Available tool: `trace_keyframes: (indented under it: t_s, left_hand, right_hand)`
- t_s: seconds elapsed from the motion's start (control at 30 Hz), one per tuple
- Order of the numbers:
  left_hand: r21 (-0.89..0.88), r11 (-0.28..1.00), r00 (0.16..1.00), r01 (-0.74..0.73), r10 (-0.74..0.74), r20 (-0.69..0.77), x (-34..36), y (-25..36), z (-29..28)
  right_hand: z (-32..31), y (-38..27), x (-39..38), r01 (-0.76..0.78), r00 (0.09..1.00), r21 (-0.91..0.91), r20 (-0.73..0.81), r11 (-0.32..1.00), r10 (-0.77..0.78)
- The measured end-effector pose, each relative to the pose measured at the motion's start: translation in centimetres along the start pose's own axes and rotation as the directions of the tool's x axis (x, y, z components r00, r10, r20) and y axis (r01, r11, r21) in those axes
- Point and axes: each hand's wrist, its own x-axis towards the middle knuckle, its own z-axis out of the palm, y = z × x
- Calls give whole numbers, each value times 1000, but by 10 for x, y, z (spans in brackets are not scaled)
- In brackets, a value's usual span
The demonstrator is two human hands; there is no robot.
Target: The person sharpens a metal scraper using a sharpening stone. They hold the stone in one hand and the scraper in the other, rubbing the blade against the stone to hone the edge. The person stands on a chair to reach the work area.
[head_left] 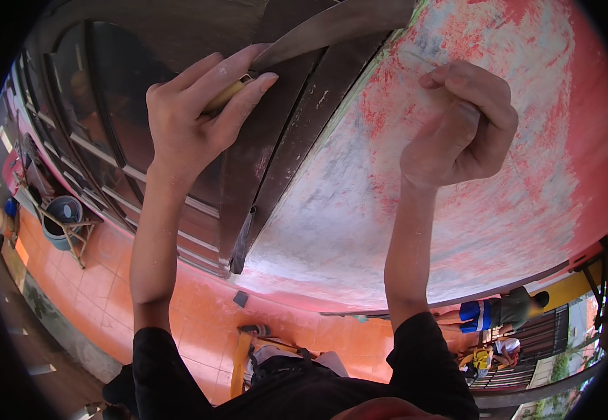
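My left hand (199,112) is raised in front of the dark brown window frame, its fingers closed round the pale wooden handle of a putty knife (339,29). The knife's broad grey metal blade reaches up and to the right, toward the edge where frame and wall meet; its far end runs out of view. My right hand (468,126) is held up before the wall (360,224), fingers curled in with the thumb against them. Whatever it may hold is hidden. The wall is patchy, with white and grey smears over red and pink paint.
A dark metal stay (243,241) hangs at the frame's lower edge. Below lies an orange tiled floor (101,294) with a bucket (64,210) beside a wooden stand at left. Yellow scaffold or ladder parts (242,364) are beneath me. Another person (507,311) stands at lower right.
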Motion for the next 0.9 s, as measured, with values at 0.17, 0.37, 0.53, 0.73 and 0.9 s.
trace_keyframes:
  t_s: [0.17, 0.37, 0.53, 0.73, 0.9]
  left_hand:
    - [12, 999, 997, 46, -45, -57, -5, 15, 7]
    - [125, 988, 987, 89, -70, -144, -28, 47, 21]
    - [217, 976, 998, 4, 10, -61, -24, 90, 22]
    - [239, 966, 947, 93, -160, 277, -30, 149, -8]
    - [83, 985, 910, 152, -172, 377, -34, 162, -5]
  right_hand:
    - [-4, -7, 0, -22, 994, -210, 98, 977, 44]
    - [1, -6, -3, -53, 999, -212, -5, 976, 53]
    - [-1, -18, -13, -237, 972, -54, -15, 970, 237]
    - [1, -80, -12, -778, 624, 39, -65, 627, 778]
    - [-2, -93, 3, -906, 420, -82, -35, 416, 907]
